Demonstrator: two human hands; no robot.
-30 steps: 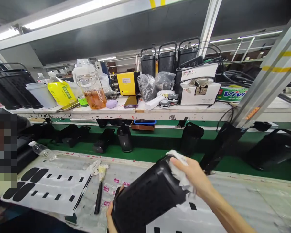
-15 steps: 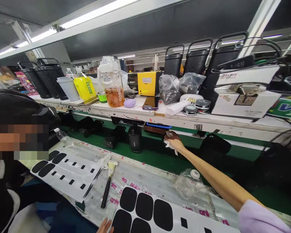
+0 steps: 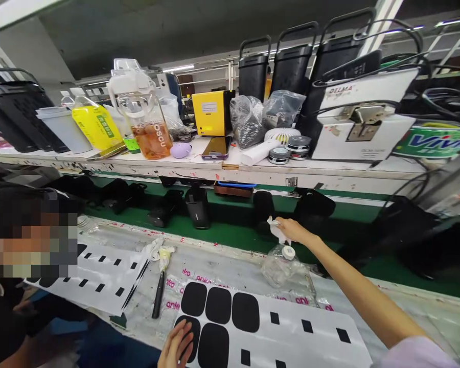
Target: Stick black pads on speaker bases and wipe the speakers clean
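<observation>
My right hand is closed on a crumpled white wipe, held above a clear plastic bottle with a white cap. Just behind it on the green belt stands a black device, apart from the hand. At the bottom, my left hand has its fingers stretched out over the left edge of a white sheet. Large rounded black pads and small black squares fill that sheet. Whether the left fingertips touch it, I cannot tell.
Beside the sheet lies a black-handled tool with a wrapped head. A co-worker sits at left by another pad sheet. Several black devices rest on the green belt. The shelf above carries bottles and boxes.
My right hand has drawn back from the belt toward the clear bottle, the wipe still in it; a black device now shows where it was. My left hand has come further over the sheet.
</observation>
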